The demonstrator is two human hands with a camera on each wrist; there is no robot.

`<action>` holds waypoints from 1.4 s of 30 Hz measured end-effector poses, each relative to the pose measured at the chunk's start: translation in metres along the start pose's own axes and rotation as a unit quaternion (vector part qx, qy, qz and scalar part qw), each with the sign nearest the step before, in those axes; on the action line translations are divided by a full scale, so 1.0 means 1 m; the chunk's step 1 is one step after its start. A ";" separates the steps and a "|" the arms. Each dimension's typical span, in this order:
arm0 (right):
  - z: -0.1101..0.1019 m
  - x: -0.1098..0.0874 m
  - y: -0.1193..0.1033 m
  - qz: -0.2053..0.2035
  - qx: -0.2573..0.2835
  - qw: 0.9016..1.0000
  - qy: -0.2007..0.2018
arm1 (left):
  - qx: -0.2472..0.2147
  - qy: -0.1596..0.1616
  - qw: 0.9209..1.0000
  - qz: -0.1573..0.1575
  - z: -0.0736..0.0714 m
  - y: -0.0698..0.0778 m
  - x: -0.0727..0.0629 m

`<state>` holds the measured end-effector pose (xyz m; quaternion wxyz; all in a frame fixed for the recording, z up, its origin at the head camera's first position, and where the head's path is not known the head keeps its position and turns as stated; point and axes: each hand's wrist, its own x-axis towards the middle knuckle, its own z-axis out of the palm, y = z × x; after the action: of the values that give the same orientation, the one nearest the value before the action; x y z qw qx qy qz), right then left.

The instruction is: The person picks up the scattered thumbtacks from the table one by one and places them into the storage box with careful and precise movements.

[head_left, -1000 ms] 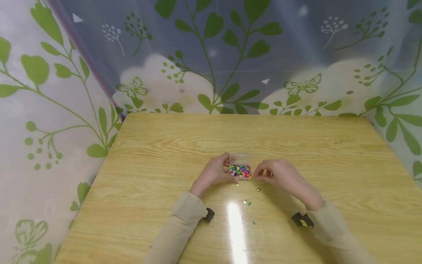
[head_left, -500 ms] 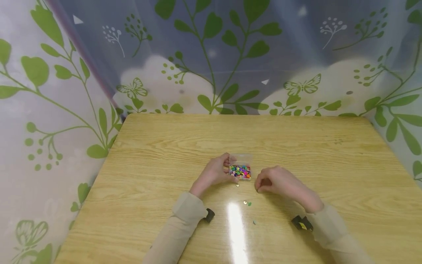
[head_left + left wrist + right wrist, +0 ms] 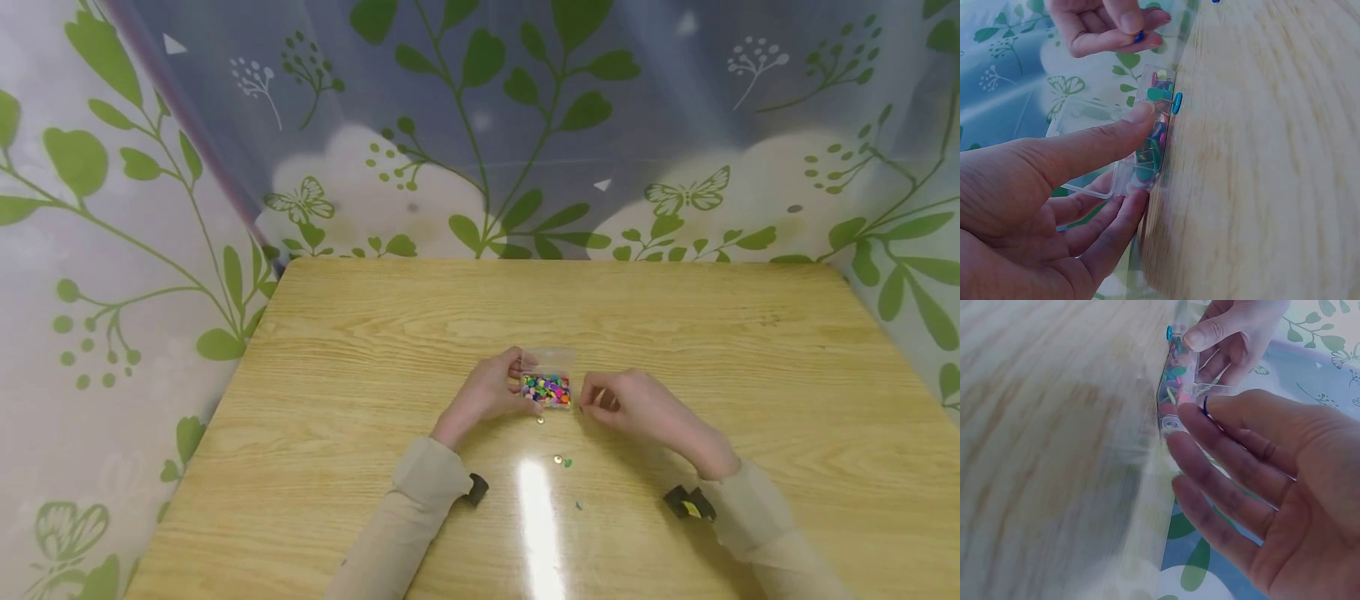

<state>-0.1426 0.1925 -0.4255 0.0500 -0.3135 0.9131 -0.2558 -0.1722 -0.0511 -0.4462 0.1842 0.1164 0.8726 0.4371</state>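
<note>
In the head view, a small clear plastic box [image 3: 547, 391] full of colourful thumbtacks sits on the table, its see-through lid tipped back. My left hand [image 3: 491, 388] grips its left side, with the thumb at the front wall and fingers behind, as the left wrist view shows. Just right of the box, my right hand [image 3: 633, 408] pinches a dark blue thumbtack [image 3: 1139, 36] between thumb and index finger, apart from the box. A teal thumbtack [image 3: 1177, 103] lies on the table close to the front of the box, near the left thumb.
Nearer the body lie a gold-looking thumbtack [image 3: 558, 459], a green thumbtack [image 3: 567, 462] beside it and a small bluish one [image 3: 578, 505]. The wooden table [image 3: 360, 317] meets a leaf-patterned curtain [image 3: 540, 125] at the back.
The right hand dipped toward the table and came back up beside the box. The thumbtack that lay under it is gone from the table. The left hand and box have stayed put.
</note>
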 end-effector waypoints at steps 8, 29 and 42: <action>0.002 0.014 -0.008 -0.005 -0.031 0.999 0.040 | 0.000 -0.001 1.000 -0.001 0.001 -0.001 0.000; 0.009 0.029 -0.023 -0.004 -0.045 0.995 0.091 | 0.010 -0.001 1.000 0.005 0.001 -0.001 -0.001; 0.025 0.026 -0.032 -0.059 -0.096 0.993 0.034 | 0.010 0.000 1.000 0.014 -0.001 -0.001 0.001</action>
<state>-0.1397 0.1446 -0.4291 -0.0266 -0.3613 0.9146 -0.1797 -0.1735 -0.0520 -0.4467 0.1768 0.1300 0.8753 0.4309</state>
